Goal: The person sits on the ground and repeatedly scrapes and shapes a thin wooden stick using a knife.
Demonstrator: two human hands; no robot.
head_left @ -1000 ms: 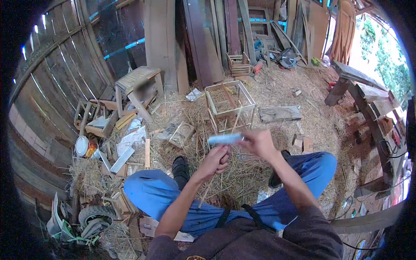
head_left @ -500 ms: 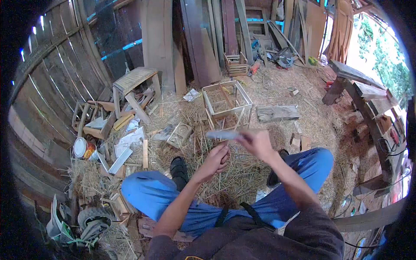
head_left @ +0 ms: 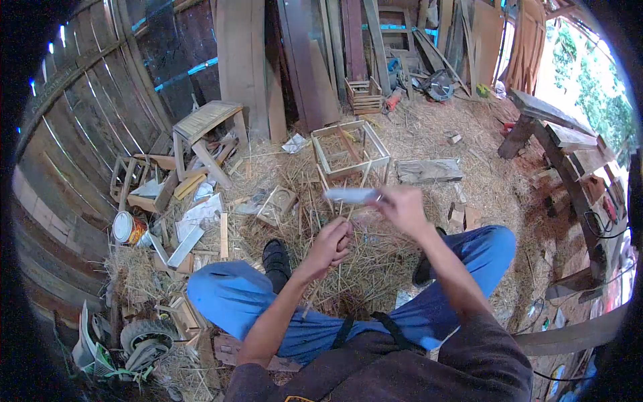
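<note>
My left hand [head_left: 328,246] is closed around a thin wooden stick [head_left: 309,303], which slants down toward my lap. In my right hand [head_left: 403,213] is a knife, gripped by its handle. The knife's broad pale blade [head_left: 349,195] points left, just above the top of my left fist. Beyond the blade stands a small open wooden frame [head_left: 341,173] with slender legs. Straw-like shavings [head_left: 362,268] cover the ground between my feet.
A small slatted stool [head_left: 209,120] stands at the left, near a paint can [head_left: 123,228]. A carved wooden block [head_left: 276,206] and a plank [head_left: 429,171] lie ahead. On the right is a heavy wooden bench [head_left: 559,141]. Boards [head_left: 244,67] lean against the back wall.
The knife has shifted slightly right and its blade has turned to show more of its flat side. The stick now shows below my left hand. The view tilted a little.
</note>
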